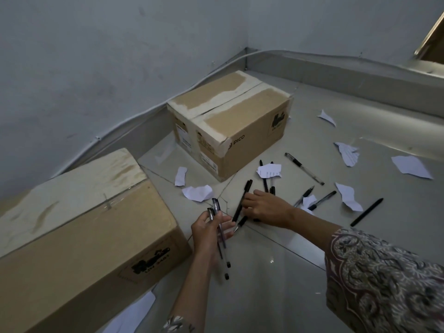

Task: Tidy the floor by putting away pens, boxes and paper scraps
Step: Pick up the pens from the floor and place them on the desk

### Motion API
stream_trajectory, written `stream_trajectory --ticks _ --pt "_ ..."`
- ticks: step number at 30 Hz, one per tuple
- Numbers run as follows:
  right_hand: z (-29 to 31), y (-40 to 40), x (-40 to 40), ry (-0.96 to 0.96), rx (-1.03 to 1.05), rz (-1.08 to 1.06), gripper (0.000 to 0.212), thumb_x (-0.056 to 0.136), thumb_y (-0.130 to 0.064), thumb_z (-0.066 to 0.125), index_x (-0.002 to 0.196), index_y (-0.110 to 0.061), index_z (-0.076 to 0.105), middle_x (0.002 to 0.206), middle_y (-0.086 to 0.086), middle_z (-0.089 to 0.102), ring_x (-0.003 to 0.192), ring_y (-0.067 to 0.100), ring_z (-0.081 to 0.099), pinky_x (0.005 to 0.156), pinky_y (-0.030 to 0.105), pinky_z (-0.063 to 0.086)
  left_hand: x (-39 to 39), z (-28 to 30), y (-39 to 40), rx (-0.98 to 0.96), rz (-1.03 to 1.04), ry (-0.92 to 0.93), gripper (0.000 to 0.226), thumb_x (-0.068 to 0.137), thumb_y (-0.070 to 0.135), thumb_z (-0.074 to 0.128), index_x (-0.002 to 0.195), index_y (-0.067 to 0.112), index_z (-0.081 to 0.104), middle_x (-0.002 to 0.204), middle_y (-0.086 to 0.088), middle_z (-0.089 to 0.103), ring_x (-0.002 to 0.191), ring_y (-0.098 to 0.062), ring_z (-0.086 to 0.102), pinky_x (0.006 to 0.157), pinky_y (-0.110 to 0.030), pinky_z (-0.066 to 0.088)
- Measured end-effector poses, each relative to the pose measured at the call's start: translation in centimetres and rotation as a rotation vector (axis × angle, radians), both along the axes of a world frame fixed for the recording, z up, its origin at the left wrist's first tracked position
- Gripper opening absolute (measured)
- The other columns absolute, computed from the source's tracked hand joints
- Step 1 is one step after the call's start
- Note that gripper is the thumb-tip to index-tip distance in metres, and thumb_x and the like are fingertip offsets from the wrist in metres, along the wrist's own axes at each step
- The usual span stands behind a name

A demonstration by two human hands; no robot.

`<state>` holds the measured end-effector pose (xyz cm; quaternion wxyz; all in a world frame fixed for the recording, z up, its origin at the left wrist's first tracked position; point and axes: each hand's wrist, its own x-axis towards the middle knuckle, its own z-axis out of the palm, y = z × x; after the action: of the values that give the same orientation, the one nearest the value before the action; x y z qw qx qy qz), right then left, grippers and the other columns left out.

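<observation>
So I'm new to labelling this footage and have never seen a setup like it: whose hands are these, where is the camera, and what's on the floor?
There is no machine: a person wears one camera on the head, looking down at their own hands. The left hand grips a bundle of pens. The right hand reaches down onto black pens lying on the tiled floor. More pens and torn paper scraps are scattered around. Two closed cardboard boxes stand by the wall: one far, one near.

Two pale grey plastered walls (pixel 96 56) meet in a corner above a glossy light grey tiled floor (pixel 276 272); a thin white cable (pixel 134 114) runs along the skirting in dim light.
</observation>
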<state>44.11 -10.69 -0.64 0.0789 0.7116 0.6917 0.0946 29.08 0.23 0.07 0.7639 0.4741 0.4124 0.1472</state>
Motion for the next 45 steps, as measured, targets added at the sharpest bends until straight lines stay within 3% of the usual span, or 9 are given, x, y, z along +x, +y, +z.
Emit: stream_trajectory --ticks 3,10,14,16,21,26,30,35,45 --pt "-0.3 -0.3 0.7 0.152 0.134 -0.094 0.011 0.069 -0.005 0.070 0.074 -0.014 0.065 0.076 0.001 0.065 0.072 0.021 0.058 0.063 0.027 0.040 0.2 0.1 -0.1 0.013 0.003 0.006 0.010 0.092 0.012 0.054 0.097 0.007 0.061 0.075 -0.010 0.068 0.054 -0.014 0.066 0.048 -0.024 0.054" --pt "0.2 1.6 0.4 0.923 0.453 -0.931 0.011 0.086 -0.008 0.059 0.086 0.003 0.060 0.086 0.020 0.065 0.080 0.033 0.060 0.071 0.039 0.049 0.1 0.1 0.3 0.027 0.029 0.010 0.013 0.093 0.013 0.053 0.101 0.006 0.061 0.077 -0.010 0.067 0.059 -0.019 0.062 0.047 -0.023 0.051" --pt "-0.4 3.6 0.0 1.062 0.470 -1.160 0.018 0.082 -0.005 0.063 0.075 0.011 0.059 0.078 0.021 0.062 0.077 0.031 0.058 0.064 0.033 0.045 -0.1 -0.1 0.7 0.034 0.026 0.016 0.011 0.093 0.012 0.053 0.099 0.007 0.061 0.076 -0.011 0.065 0.057 -0.019 0.060 0.047 -0.023 0.049" --pt "-0.6 4.2 -0.2 1.071 0.431 -1.222 0.027 0.082 -0.006 0.064 0.060 0.003 0.051 0.067 0.015 0.054 0.073 0.026 0.055 0.054 0.028 0.039 -0.2 -0.3 0.8 0.038 0.025 0.020 0.012 0.093 0.011 0.052 0.098 0.005 0.060 0.075 -0.011 0.063 0.056 -0.019 0.057 0.045 -0.022 0.046" --pt "-1.3 4.8 -0.4 1.043 0.394 -1.248 0.040 0.082 -0.011 0.066 0.056 -0.012 0.035 0.083 0.015 0.055 0.080 0.027 0.055 0.064 0.030 0.040 -0.3 -0.8 1.1 0.038 0.012 0.021 0.012 0.093 0.011 0.051 0.098 0.002 0.058 0.074 -0.011 0.061 0.053 -0.017 0.055 0.041 -0.020 0.044" --pt "-1.4 5.3 0.1 1.014 0.303 -1.215 0.034 0.079 -0.013 0.068 0.063 -0.010 0.038 0.095 0.020 0.061 0.088 0.032 0.060 0.064 0.031 0.040 -0.2 -1.1 1.1 0.044 -0.013 0.026 0.014 0.093 0.010 0.050 0.101 0.000 0.057 0.074 -0.012 0.060 0.054 -0.018 0.055 0.042 -0.021 0.044" --pt "-1.2 5.4 0.4 1.037 0.193 -1.177 0.028 0.079 -0.012 0.066 0.070 -0.010 0.040 0.085 0.013 0.050 0.078 0.028 0.054 0.061 0.030 0.039 0.1 -1.1 1.0 0.052 -0.035 0.018 0.015 0.093 0.010 0.051 0.101 -0.001 0.057 0.072 -0.012 0.060 0.046 -0.014 0.056 0.041 -0.021 0.044" --pt "0.7 3.2 1.2 1.331 0.171 -1.006 0.030 0.081 -0.004 0.066 0.055 -0.002 0.051 0.052 0.010 0.055 0.033 0.008 0.051 0.041 0.021 0.045 0.4 -0.8 0.6 0.073 -0.064 0.014 0.014 0.094 0.013 0.051 0.101 0.004 0.058 0.073 -0.012 0.063 0.048 -0.014 0.061 0.043 -0.022 0.048" --pt "5.6 -2.0 2.3 1.529 0.209 -0.898 0.025 0.079 -0.001 0.068 0.056 -0.005 0.062 0.043 -0.001 0.056 0.039 0.009 0.050 0.047 0.019 0.047 3.0 1.5 -0.8 0.195 -0.208 -0.005 0.019 0.098 0.020 0.043 0.090 0.009 0.057 0.064 -0.004 0.052 0.046 -0.013 0.041 0.045 -0.023 0.033"
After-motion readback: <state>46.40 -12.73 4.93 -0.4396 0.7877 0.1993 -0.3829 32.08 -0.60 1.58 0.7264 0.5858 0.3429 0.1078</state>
